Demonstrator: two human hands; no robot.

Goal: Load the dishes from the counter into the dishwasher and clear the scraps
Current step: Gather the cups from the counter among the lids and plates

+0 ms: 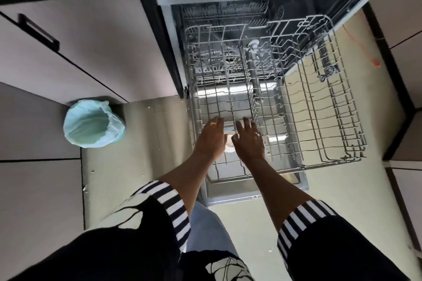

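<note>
Loading step: 2 hands are seating 1 pale dish in the lower rack.
At frame centre, the left hand (pixel 211 140) and right hand (pixel 250 143) are flanking the pale dish (pixel 229 143) over the front tines of the pulled-out lower rack (pixel 342 107) of the dishwasher (pixel 285 179). It cannot be told whether they are grasping or releasing it. The next move is likely calling for settling it between tines. The lined bin (pixel 93 125), middle left, is standing ready for scraps. No writing is legible.

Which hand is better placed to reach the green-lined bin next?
Left, probably: the left hand is on the side of the grey wire dishwasher rack nearer the round pale-green-lined bin; the right hand would have to cross it.
</note>
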